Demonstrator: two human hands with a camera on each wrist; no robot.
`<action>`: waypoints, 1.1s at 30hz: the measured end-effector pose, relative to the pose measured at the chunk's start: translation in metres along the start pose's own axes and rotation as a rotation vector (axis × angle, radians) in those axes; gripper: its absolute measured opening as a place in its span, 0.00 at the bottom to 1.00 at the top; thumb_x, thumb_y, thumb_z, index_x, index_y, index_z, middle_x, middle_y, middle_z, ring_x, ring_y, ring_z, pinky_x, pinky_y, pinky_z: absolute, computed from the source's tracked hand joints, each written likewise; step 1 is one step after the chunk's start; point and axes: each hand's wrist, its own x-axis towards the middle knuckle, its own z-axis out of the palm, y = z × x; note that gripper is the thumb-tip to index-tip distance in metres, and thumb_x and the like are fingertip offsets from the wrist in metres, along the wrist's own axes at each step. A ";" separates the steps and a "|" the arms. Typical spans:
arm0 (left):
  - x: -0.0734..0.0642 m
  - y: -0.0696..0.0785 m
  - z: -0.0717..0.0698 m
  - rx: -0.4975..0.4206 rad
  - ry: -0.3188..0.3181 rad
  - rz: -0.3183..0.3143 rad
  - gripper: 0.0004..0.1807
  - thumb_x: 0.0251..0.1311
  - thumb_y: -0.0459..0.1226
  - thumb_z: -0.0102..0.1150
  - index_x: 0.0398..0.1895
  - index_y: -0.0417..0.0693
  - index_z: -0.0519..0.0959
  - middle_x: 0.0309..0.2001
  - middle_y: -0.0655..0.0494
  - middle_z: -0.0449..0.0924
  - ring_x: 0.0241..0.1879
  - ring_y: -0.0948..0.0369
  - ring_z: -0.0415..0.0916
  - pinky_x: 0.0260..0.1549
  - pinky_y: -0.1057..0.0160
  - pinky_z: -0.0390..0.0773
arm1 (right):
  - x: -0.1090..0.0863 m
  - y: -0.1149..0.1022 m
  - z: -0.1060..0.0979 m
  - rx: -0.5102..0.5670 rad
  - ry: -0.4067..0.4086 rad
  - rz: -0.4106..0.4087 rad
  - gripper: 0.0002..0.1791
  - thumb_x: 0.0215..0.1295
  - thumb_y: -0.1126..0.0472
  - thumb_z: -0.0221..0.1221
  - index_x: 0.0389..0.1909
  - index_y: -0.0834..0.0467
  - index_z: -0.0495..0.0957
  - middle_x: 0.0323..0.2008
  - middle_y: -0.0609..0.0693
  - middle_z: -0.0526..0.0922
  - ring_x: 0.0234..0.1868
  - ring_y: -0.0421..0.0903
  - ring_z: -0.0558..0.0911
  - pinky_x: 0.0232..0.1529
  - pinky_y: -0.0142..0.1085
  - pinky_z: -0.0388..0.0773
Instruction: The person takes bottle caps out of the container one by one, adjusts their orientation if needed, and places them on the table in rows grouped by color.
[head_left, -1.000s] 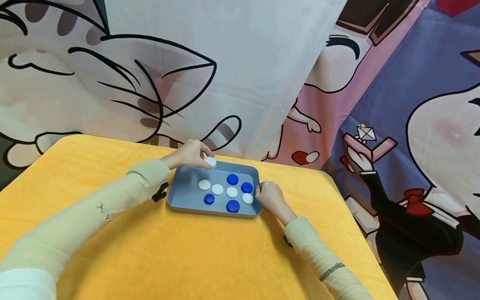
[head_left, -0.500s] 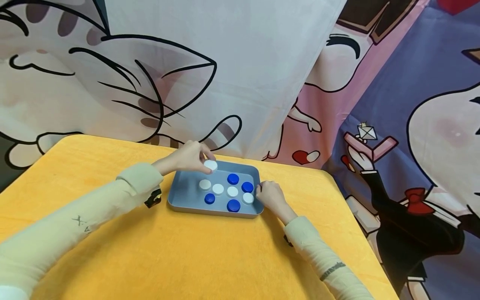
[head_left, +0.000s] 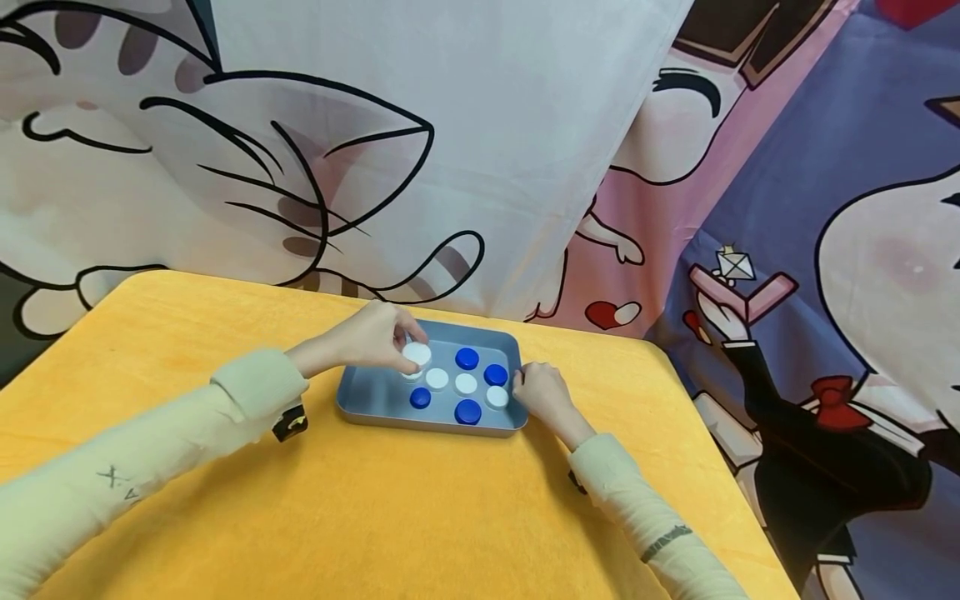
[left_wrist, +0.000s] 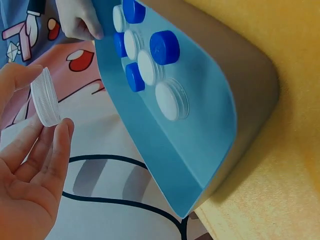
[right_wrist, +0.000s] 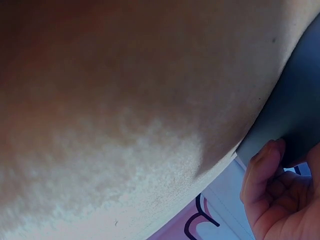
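Note:
Between thumb and fingertips my left hand (head_left: 375, 337) pinches a white ridged bottle cap (head_left: 417, 355), held above the left part of a blue-grey tray (head_left: 431, 423). In the left wrist view this cap (left_wrist: 45, 97) is tilted on edge, its rim see-through. Right below it in the head view, another white cap is mostly covered. Also lying in the tray are several white caps (head_left: 437, 379) and several blue caps (head_left: 467, 358). My right hand (head_left: 543, 393) grips the tray's right end wall, fingers curled at it in the right wrist view.
The tray stands on a yellow-covered table (head_left: 420, 517). A cartoon-printed cloth (head_left: 525, 150) hangs behind the table's far edge and along its right side. A dark wrist device (head_left: 290, 422) sits under the left sleeve.
My left hand first moves slightly right, then comes nearer from the tray's far side, carrying the white cap over another white cap. The right hand and the tray stay in place.

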 end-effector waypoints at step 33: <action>-0.074 -0.018 0.030 -0.111 -0.089 -0.011 0.16 0.39 0.40 0.76 0.34 0.46 0.85 0.31 0.61 0.81 0.27 0.66 0.74 0.28 0.72 0.75 | 0.001 0.000 0.000 -0.006 -0.010 -0.003 0.22 0.67 0.59 0.53 0.10 0.58 0.69 0.10 0.48 0.66 0.14 0.45 0.70 0.17 0.31 0.63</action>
